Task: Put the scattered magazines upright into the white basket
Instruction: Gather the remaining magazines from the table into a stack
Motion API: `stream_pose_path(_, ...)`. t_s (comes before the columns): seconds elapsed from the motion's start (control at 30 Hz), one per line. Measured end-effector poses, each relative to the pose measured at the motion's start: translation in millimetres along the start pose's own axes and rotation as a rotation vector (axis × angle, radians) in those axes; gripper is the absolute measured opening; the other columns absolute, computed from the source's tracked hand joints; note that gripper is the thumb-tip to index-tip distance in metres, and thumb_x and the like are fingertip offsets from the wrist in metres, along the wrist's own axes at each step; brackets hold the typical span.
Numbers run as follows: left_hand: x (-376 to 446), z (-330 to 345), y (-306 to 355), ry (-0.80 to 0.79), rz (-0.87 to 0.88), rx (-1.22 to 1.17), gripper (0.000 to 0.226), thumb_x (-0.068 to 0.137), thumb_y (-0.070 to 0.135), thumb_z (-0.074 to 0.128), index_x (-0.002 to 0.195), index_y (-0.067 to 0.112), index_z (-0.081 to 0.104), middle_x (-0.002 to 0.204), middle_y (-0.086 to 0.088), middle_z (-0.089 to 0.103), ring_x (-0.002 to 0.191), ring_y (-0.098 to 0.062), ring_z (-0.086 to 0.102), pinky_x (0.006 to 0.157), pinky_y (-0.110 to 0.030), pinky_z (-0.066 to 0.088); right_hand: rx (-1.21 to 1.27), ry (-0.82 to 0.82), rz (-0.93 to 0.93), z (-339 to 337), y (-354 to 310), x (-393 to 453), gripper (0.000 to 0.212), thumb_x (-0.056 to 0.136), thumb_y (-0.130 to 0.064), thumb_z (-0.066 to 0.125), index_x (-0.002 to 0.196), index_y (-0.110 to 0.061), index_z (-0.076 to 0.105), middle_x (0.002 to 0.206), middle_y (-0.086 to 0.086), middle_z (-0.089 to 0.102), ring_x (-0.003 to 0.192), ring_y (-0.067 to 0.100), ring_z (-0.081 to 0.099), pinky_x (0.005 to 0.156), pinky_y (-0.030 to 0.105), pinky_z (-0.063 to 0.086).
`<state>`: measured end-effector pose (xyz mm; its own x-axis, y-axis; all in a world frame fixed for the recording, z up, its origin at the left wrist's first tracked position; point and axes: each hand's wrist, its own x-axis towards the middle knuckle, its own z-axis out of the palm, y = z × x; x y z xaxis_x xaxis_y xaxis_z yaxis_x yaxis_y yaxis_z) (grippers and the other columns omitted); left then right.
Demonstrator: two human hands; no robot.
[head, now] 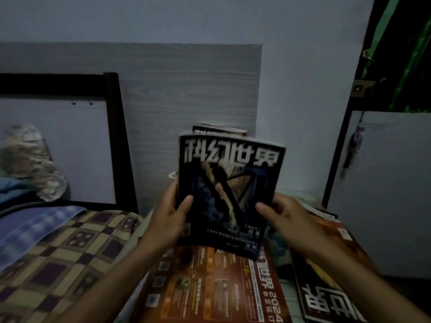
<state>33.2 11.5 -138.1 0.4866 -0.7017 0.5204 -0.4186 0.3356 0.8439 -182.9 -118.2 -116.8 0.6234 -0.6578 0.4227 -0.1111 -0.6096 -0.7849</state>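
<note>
Hands (171,214) hold magazine (229,187) upright.

A dark wooden bed frame (116,127) stands upright at the left, enclosing a pale panel (58,145) with two small metal screws (82,103) near its top. Below it lies a checkered brown-and-cream bedspread (70,248), with a blue plaid cloth (35,229) on its left part. A blurred patterned bundle of fabric (30,159) rests against the panel. Behind, a grey wood-grain board (186,89) leans on the pale wall (303,89). At the right, green-and-black fabric (405,54) hangs above a white panel (384,183), where a small purple tassel (356,141) dangles.
</note>
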Motion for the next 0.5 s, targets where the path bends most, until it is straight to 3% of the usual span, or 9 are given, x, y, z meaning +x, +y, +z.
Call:
stream_pose_path(0.07, -18, 0, -24, 0.082, -0.022, 0.178, 0.03, 0.102, 0.019, 0.045, 0.124, 0.038, 0.049, 0.115, 0.028, 0.059, 0.109, 0.006, 0.056, 0.08, -0.008, 0.045, -0.014, -0.028, -0.014, 13, 12, -4, 0.017, 0.099, -0.029, 0.052, 0.101, -0.043, 0.062, 0.097, -0.029, 0.071, 0.09, -0.007, 0.067, 0.069, 0.009, 0.05)
stream_pose_path(0.13, -28, 3, -40, 0.135, -0.026, 0.236, 0.033, 0.102, 0.02, 0.044, 0.12, 0.048, 0.048, 0.113, 0.032, 0.056, 0.105, 0.013, 0.055, 0.079, -0.004, 0.043, -0.051, 0.008, -0.023, 17, 13, 5, 0.017, 0.1, -0.029, 0.053, 0.099, -0.043, 0.063, 0.093, -0.027, 0.072, 0.087, -0.008, 0.066, 0.069, 0.013, 0.051)
stream_pose_path(0.2, -23, 3, -49, 0.196, -0.08, 0.203, 0.033, 0.102, 0.023, 0.045, 0.125, 0.047, 0.049, 0.117, 0.024, 0.059, 0.108, 0.004, 0.057, 0.087, -0.018, 0.049, -0.082, 0.0, -0.024, 13, 9, 24, 0.014, 0.098, -0.027, 0.057, 0.097, -0.035, 0.069, 0.091, -0.017, 0.074, 0.082, -0.004, 0.068, 0.07, 0.021, 0.054)
stream_pose_path(0.27, -7, -1, -47, 0.291, -0.077, 0.195, 0.036, 0.101, 0.023, 0.046, 0.134, 0.04, 0.046, 0.121, 0.019, 0.055, 0.111, -0.001, 0.054, 0.093, -0.029, 0.047, -0.031, -0.015, -0.073, 8, -1, 42, 0.012, 0.095, -0.024, 0.062, 0.098, -0.027, 0.073, 0.088, -0.013, 0.076, 0.079, -0.002, 0.07, 0.068, 0.02, 0.053)
stream_pose_path(0.4, 52, -16, -26, 0.375, 0.095, 0.166, 0.034, 0.097, 0.012, 0.056, 0.114, 0.041, 0.053, 0.101, 0.03, 0.054, 0.089, 0.025, 0.054, 0.069, 0.002, 0.042, 0.197, 0.136, -0.19, 9, -21, 81, 0.008, 0.09, -0.014, 0.068, 0.095, -0.019, 0.073, 0.067, -0.015, 0.073, 0.054, -0.003, 0.063, 0.048, 0.012, 0.044)
stream_pose_path(0.5, 111, -27, -18, 0.418, 0.127, 0.163, 0.033, 0.091, 0.007, 0.064, 0.101, 0.038, 0.06, 0.09, 0.024, 0.061, 0.079, 0.023, 0.058, 0.064, 0.002, 0.043, 0.314, 0.26, -0.153, 16, -20, 122, 0.004, 0.091, -0.014, 0.068, 0.09, -0.017, 0.068, 0.068, -0.005, 0.074, 0.05, 0.011, 0.064, 0.043, 0.022, 0.048)
